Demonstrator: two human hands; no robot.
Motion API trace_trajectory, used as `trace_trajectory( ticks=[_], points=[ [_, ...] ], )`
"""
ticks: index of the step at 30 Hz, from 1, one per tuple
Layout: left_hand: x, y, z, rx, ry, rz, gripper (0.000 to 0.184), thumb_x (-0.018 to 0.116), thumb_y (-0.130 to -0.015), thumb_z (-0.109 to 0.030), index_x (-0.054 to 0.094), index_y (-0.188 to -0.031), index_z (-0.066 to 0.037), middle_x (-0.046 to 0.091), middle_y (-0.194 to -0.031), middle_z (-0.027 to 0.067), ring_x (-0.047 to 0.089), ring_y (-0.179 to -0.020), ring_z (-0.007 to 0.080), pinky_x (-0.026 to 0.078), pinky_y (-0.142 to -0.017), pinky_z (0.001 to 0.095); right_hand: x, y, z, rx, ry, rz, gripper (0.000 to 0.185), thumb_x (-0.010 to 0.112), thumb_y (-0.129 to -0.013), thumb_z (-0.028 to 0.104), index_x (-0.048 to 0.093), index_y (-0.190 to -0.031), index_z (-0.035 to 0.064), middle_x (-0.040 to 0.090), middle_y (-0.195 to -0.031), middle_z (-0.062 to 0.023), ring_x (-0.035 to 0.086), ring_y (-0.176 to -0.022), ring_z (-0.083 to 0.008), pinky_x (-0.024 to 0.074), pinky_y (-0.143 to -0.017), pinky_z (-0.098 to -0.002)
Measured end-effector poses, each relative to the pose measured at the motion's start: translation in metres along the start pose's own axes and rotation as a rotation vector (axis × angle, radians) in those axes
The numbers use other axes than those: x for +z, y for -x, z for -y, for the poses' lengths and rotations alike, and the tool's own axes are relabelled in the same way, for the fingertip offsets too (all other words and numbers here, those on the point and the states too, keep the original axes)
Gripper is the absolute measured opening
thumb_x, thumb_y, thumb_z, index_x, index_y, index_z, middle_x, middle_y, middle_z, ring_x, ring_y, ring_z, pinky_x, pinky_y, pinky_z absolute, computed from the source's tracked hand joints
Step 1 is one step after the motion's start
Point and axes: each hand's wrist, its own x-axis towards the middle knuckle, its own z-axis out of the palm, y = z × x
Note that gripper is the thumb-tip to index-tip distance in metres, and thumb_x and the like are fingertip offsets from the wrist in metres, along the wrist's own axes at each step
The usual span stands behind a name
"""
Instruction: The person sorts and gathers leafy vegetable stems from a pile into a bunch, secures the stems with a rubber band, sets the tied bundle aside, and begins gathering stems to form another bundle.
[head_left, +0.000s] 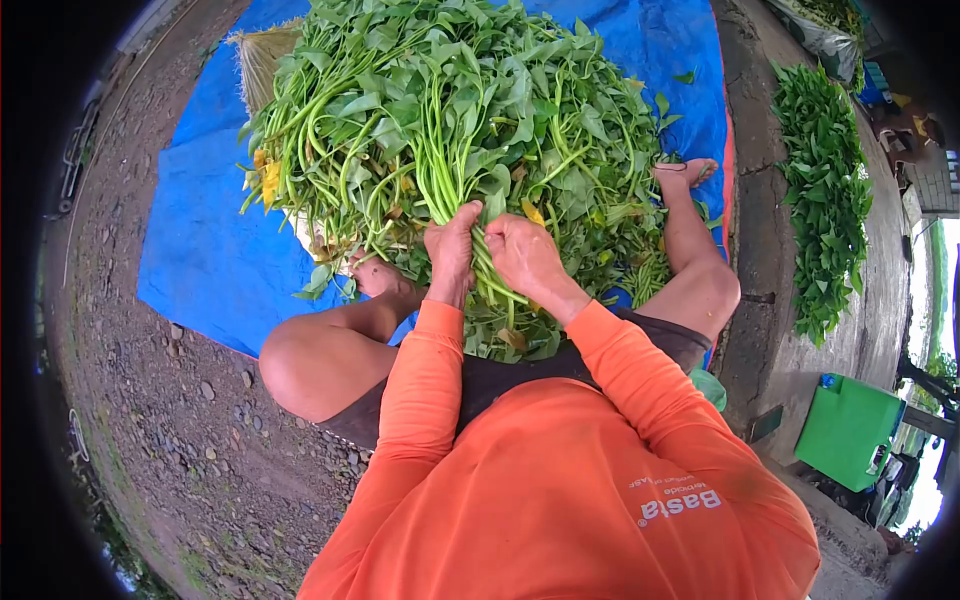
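Note:
A bunch of water spinach [433, 170], with long pale green stems and leafy tops pointing away from me, is in front of my body. My left hand [452, 252] is closed around its stems, thumb on top. Close beside it, my right hand [524, 258] is closed with its fingers bent against the same stems; what exactly lies between these fingers is partly hidden. The cut stem ends [505, 290] stick out below both hands. Beneath and beyond is a large heap of water spinach [590, 130], with some yellowed leaves among the green.
The heap lies on a blue tarp [215, 215] between my bare legs. A tan bundle of fibres [262, 65] stands at its far left. Gravel [220, 430] borders the tarp at left. On the concrete at right are more greens [822, 200] and a green box [848, 432].

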Motion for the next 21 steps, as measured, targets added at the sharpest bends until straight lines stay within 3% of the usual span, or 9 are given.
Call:
trace_trajectory(
  ticks=[4, 5, 8, 12, 13, 15, 18, 20, 21],
  points=[
    [0.001, -0.001, -0.018, 0.079, 0.06, -0.03, 0.024, 0.08, -0.089, -0.009, 0.067, -0.106, 0.001, 0.071, -0.085, 0.0082, 0.066, -0.061, 0.0177, 0.056, -0.055, 0.0322, -0.044, 0.022, -0.004, 0.041, 0.044, 0.246, 0.019, 0.067, -0.1, 0.017, 0.073, -0.1, -0.0009, 0.074, -0.095, -0.0233, 0.073, -0.089, -0.0411, 0.0569, -0.081, -0.0483],
    [-0.001, -0.002, -0.024, 0.09, 0.069, -0.02, 0.024, 0.079, -0.089, -0.009, 0.066, -0.106, 0.001, 0.07, -0.084, 0.0083, 0.065, -0.061, 0.0176, 0.056, -0.055, 0.0325, -0.056, 0.032, 0.001, -0.014, 0.056, 0.21, 0.025, 0.063, -0.102, 0.022, 0.071, -0.093, 0.0002, 0.073, -0.091, -0.0245, 0.071, -0.088, -0.0469, 0.0556, -0.08, -0.0538],
    [0.002, 0.001, -0.045, 0.187, 0.124, -0.005, 0.021, 0.078, -0.089, -0.007, 0.064, -0.103, 0.001, 0.066, -0.082, 0.0077, 0.064, -0.059, 0.018, 0.057, -0.054, 0.0339, -0.079, 0.058, 0.0, -0.003, 0.027, 0.16, 0.024, 0.063, -0.102, 0.021, 0.069, -0.092, -0.0004, 0.072, -0.091, -0.024, 0.07, -0.087, -0.0464, 0.0552, -0.079, -0.0532],
    [-0.007, -0.008, -0.06, 0.155, 0.126, -0.023, 0.02, 0.078, -0.09, -0.012, 0.065, -0.1, 0.001, 0.064, -0.081, 0.0068, 0.064, -0.062, 0.0188, 0.06, -0.057, 0.0362, -0.093, 0.092, -0.028, -0.005, 0.088, 0.167, 0.02, 0.063, -0.102, 0.018, 0.069, -0.098, -0.0007, 0.07, -0.095, -0.024, 0.069, -0.092, -0.0452, 0.0553, -0.082, -0.0514],
    [-0.009, -0.009, -0.065, 0.14, 0.12, -0.025, 0.021, 0.078, -0.091, -0.014, 0.065, -0.099, 0.0, 0.064, -0.081, 0.0068, 0.065, -0.063, 0.0189, 0.061, -0.058, 0.0369, -0.096, 0.094, -0.04, 0.003, 0.134, 0.202, 0.019, 0.063, -0.101, 0.015, 0.071, -0.105, -0.0016, 0.071, -0.097, -0.0235, 0.069, -0.093, -0.0465, 0.0553, -0.085, -0.0515],
    [-0.015, -0.006, -0.072, 0.079, 0.142, 0.077, 0.023, 0.078, -0.093, -0.02, 0.064, -0.102, -0.003, 0.063, -0.084, 0.0056, 0.065, -0.068, 0.0184, 0.062, -0.065, 0.0371, -0.105, 0.089, -0.048, -0.137, 0.274, -0.048, 0.019, 0.065, -0.102, 0.013, 0.073, -0.109, -0.0017, 0.071, -0.094, -0.0191, 0.07, -0.085, -0.0385, 0.0556, -0.08, -0.0469],
    [-0.02, 0.004, -0.076, 0.012, 0.091, 0.179, 0.024, 0.077, -0.096, -0.025, 0.064, -0.103, -0.006, 0.063, -0.086, 0.0047, 0.065, -0.072, 0.0181, 0.061, -0.07, 0.0364, -0.139, 0.052, 0.01, -0.091, -0.016, -0.217, 0.021, 0.069, -0.101, 0.011, 0.074, -0.118, -0.0009, 0.072, -0.096, -0.0094, 0.066, -0.076, -0.0191, 0.0543, -0.07, -0.0348],
    [-0.009, 0.013, -0.08, -0.035, 0.07, 0.244, 0.023, 0.076, -0.097, -0.024, 0.064, -0.104, -0.006, 0.064, -0.086, 0.0044, 0.065, -0.071, 0.0181, 0.061, -0.069, 0.0361, -0.15, 0.025, 0.048, -0.196, -0.209, -0.147, 0.024, 0.07, -0.098, 0.016, 0.073, -0.113, -0.0019, 0.073, -0.099, -0.0192, 0.071, -0.08, -0.0304, 0.0572, -0.073, -0.0406],
    [-0.008, 0.011, -0.075, -0.068, 0.093, 0.276, 0.023, 0.076, -0.097, -0.026, 0.065, -0.103, -0.007, 0.064, -0.085, 0.004, 0.066, -0.071, 0.0181, 0.061, -0.068, 0.035, -0.144, 0.008, 0.056, -0.212, -0.241, -0.038, 0.02, 0.071, -0.099, 0.014, 0.073, -0.112, -0.0008, 0.073, -0.096, -0.0147, 0.068, -0.078, -0.0236, 0.0555, -0.071, -0.0368]
  ],
)
